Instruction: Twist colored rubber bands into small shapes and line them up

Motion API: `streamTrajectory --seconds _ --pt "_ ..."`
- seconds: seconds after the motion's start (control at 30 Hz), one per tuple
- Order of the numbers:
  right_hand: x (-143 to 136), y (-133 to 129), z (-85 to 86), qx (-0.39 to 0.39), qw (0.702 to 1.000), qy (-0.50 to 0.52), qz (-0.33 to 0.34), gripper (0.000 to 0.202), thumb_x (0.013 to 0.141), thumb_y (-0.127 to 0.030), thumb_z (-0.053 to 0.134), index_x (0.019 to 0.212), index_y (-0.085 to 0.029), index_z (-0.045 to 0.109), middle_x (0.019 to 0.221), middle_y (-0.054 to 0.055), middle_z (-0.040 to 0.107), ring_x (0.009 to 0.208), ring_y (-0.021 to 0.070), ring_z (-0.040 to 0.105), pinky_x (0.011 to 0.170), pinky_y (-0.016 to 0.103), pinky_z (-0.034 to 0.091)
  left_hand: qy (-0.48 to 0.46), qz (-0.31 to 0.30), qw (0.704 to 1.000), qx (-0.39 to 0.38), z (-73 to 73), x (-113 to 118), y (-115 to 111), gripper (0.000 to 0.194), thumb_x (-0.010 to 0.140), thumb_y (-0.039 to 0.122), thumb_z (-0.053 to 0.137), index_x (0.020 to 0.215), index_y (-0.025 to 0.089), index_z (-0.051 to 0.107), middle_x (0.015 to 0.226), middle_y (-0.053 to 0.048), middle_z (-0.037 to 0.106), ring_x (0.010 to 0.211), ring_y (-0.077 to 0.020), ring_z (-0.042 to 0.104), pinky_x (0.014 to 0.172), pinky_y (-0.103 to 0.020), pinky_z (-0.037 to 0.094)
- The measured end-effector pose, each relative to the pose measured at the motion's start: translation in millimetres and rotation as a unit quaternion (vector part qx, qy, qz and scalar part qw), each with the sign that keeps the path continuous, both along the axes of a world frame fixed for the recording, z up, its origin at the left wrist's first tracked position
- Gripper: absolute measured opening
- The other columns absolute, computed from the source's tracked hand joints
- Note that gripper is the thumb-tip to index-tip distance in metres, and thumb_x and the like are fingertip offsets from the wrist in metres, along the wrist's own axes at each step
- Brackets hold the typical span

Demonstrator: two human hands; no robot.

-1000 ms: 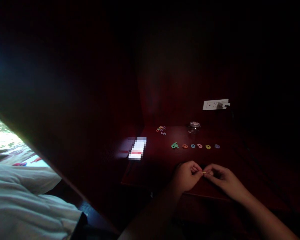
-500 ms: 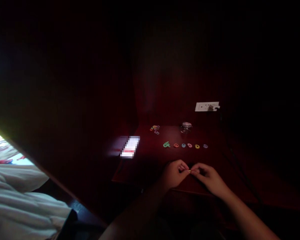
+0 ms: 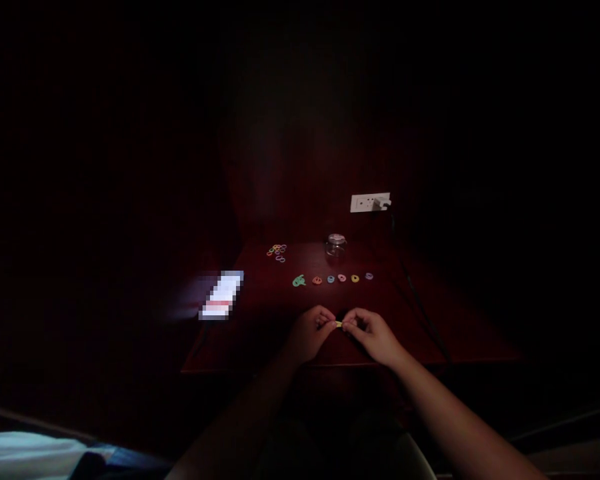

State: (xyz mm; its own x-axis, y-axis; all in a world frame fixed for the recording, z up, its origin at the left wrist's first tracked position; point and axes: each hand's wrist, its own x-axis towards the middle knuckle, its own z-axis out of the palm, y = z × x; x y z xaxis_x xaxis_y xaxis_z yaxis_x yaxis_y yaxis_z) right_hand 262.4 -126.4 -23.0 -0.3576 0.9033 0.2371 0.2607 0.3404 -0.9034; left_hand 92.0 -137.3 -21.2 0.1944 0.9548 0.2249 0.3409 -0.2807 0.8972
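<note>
Between my two hands, above the front of the dark red table [image 3: 260, 333], a small yellow elastic band [image 3: 339, 324] is pinched at both ends. My left hand [image 3: 313, 333] grips one end with thumb and fingertips, and my right hand [image 3: 373, 332] grips the other. Just beyond them lies a row of small elastic bands sorted by colour: a green pile [image 3: 299, 281], an orange pile [image 3: 317, 281], a blue pile [image 3: 331, 279], a pink pile [image 3: 342, 278], a yellow pile [image 3: 355, 279] and a purple pile [image 3: 369, 276].
Loose mixed-colour bands [image 3: 277, 251] lie at the back left. A clear lidded jar [image 3: 336, 247] stands behind the row. At left is a lit phone [image 3: 222, 295]. A wall socket [image 3: 370, 203] holds a plug, with a dark cable [image 3: 415, 293] running down at right.
The view has swung, so everything sits further left. The yellow band shows longer between my fingertips, which are slightly further apart. Both hands keep their pinch.
</note>
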Motion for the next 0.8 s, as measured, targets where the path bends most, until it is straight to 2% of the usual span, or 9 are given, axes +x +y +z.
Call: streamTrajectory --seconds 0.2,0.37,0.53,0.73,0.8 --pt "-1.6 -0.4 -0.3 0.023 0.999 0.031 0.023 0.027 0.069 -0.024 0.056 0.094 -0.016 0.054 0.073 0.001 0.054 0.059 0.0095 0.045 0.056 0.022 0.038 -0.002 0.014 1.0 -0.014 4.3 0.1 2.0 0.018 0.073 0.031 0.049 0.08 0.015 0.053 0.073 -0.001 0.06 0.067 -0.0107 0.055 0.062 -0.021 0.041" --pt "-3.7 -1.8 2.1 0.041 0.999 0.014 0.031 0.019 0.072 -0.026 0.053 0.088 -0.017 0.058 0.07 0.001 0.054 0.06 0.0105 0.046 0.056 0.022 0.038 0.029 0.008 0.999 -0.016 4.2 -0.7 2.7 0.02 0.071 0.034 0.051 0.079 0.016 0.054 0.072 -0.001 0.06 0.065 -0.0108 0.055 0.06 -0.021 0.041" --pt "-3.7 -3.6 1.4 0.043 0.998 0.036 0.013 0.026 0.073 -0.027 0.052 0.097 -0.018 0.054 0.072 0.001 0.055 0.059 0.0102 0.046 0.055 0.022 0.039 0.03 -0.007 0.999 -0.029 6.7 0.3 0.2 0.021 0.07 0.035 0.052 0.077 0.016 0.054 0.068 -0.001 0.06 0.062 -0.0105 0.054 0.057 -0.021 0.04" --pt "-5.0 -6.6 9.0 0.06 0.998 -0.006 0.009 0.018 0.074 -0.028 0.05 0.086 -0.016 0.059 0.073 0.003 0.058 0.066 0.0129 0.05 0.061 0.024 0.041 0.006 0.008 0.999 -0.049 11.8 0.2 2.5 0.022 0.07 0.034 0.052 0.077 0.014 0.055 0.065 -0.001 0.061 0.06 -0.0107 0.055 0.054 -0.02 0.039" --pt "-5.4 -2.9 9.1 0.059 0.998 -0.012 0.009 0.019 0.075 -0.029 0.05 0.084 -0.016 0.059 0.073 0.003 0.058 0.066 0.0134 0.051 0.062 0.024 0.041 -0.014 -0.011 0.998 -0.056 10.1 -0.6 7.3 0.023 0.07 0.034 0.053 0.078 0.013 0.056 0.069 -0.003 0.062 0.063 -0.0116 0.056 0.056 -0.021 0.04"
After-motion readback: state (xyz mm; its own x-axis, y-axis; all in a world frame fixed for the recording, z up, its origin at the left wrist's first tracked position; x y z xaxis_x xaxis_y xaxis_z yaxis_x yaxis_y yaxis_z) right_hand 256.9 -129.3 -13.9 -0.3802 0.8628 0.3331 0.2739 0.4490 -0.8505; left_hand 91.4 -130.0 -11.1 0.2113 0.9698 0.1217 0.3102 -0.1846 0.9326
